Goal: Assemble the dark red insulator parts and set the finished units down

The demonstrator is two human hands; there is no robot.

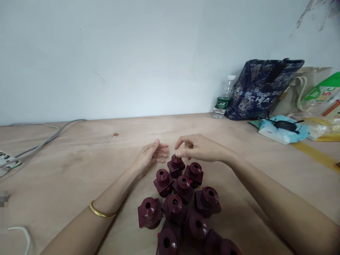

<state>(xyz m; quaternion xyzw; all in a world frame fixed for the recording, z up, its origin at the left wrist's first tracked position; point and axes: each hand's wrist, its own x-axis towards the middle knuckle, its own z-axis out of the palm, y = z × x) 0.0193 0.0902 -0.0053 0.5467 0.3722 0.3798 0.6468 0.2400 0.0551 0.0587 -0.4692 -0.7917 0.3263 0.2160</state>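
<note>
Several dark maroon insulator-like parts with a hole in the top stand clustered on the wooden table [79, 166], the nearest cut off by the bottom edge. My right hand [198, 148] hovers over the farthest maroon part [175, 165], its fingertips pinching the top of that part. My left hand [152, 156] lies just left of the same part, fingers stretched flat and apart, holding nothing. A gold bangle [99, 211] is on my left wrist.
At the back right stand a clear water bottle [223, 99], a dark blue patterned bag [261, 88], a pack of wipes [283, 131] and plastic packets. Grey cables [45, 140] run along the left. A white wall rises behind the table.
</note>
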